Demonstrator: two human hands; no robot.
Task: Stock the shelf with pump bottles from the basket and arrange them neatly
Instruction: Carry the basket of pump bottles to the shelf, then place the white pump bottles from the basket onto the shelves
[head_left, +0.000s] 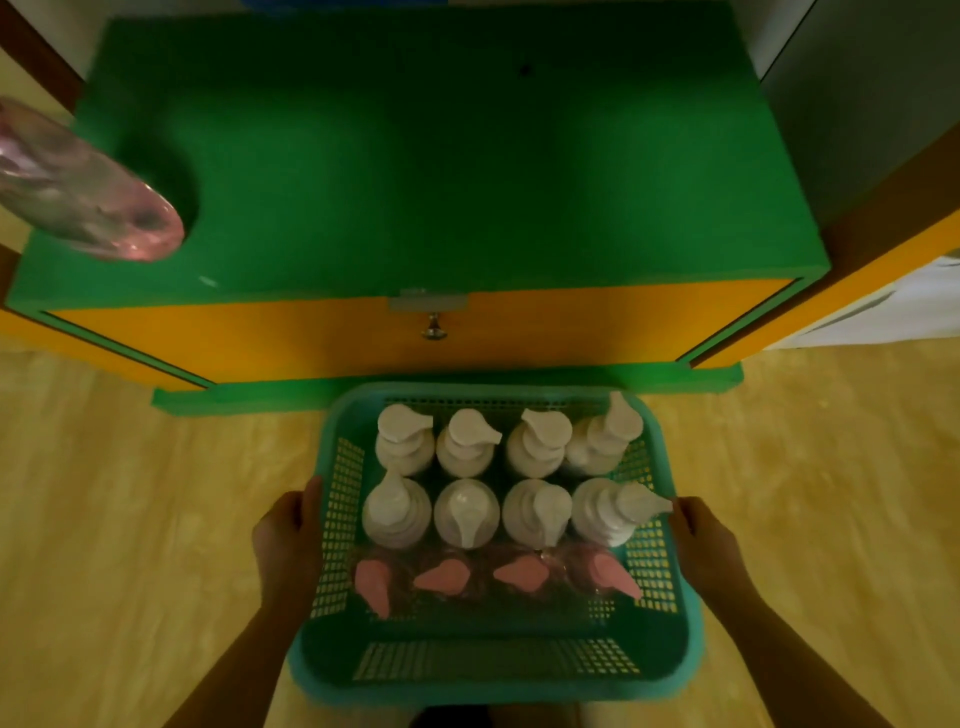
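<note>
A teal plastic basket (498, 691) sits low in front of me, over the floor. My left hand (288, 535) grips its left wall and my right hand (701, 540) grips its right wall. Inside stand two rows of white pump bottles (467, 512), several in each row. Nearer to me is a row of clear bottles with pink pump heads (444, 579). The near end of the basket holds nothing. Beyond the basket stands a green-topped cabinet (441, 156) with a bare top.
The cabinet has a yellow front (311, 338) with a small metal knob (434, 328). A blurred pink transparent object (88, 192) juts in at the left over the cabinet's corner. Yellowish floor (130, 493) lies on both sides. A dark panel (857, 104) stands at the right.
</note>
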